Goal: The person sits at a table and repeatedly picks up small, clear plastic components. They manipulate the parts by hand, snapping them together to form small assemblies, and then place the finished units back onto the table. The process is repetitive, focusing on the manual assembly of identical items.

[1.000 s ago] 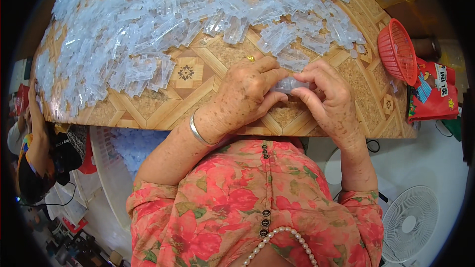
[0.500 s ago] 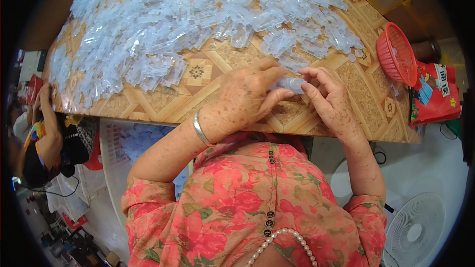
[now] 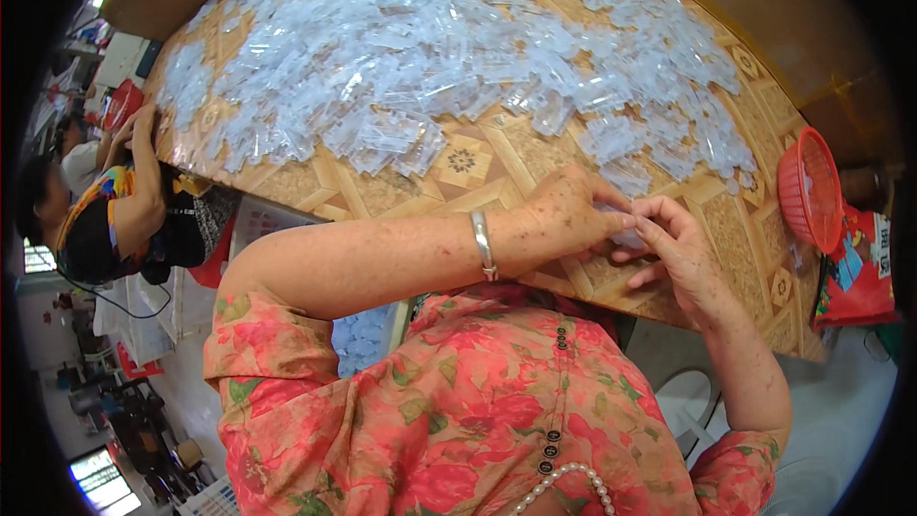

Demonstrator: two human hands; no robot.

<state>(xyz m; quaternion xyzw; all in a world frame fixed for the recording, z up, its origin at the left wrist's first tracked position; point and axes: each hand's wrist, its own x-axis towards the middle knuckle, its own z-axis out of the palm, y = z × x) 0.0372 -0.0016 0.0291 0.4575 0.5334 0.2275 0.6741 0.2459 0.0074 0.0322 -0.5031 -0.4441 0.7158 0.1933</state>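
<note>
Near the table's front edge, my left hand [image 3: 571, 217] and my right hand [image 3: 683, 253] meet with bent fingers. Between them they grip a small clear plastic piece [image 3: 628, 239], mostly covered by the fingers; its exact kind cannot be made out. Thumbs and fingertips of both hands press together around it. Just beyond, a wide heap of flat, clear bluish plastic pieces [image 3: 411, 67] spreads across the wood-patterned table [image 3: 516, 167]. A silver bangle circles my left wrist.
A red plastic basket [image 3: 810, 189] stands at the table's right edge, beside a red printed bag [image 3: 855, 277]. Below the table's front edge, a light container holds bluish pieces [image 3: 363, 339]. A co-worker [image 3: 129, 205] sits at the left, arms at the table. Cardboard [image 3: 774, 19] borders the far right.
The view has swung so that the table and hands sit lower and farther right in it. My hands have closed together more, hiding most of the plastic piece that showed between them.
</note>
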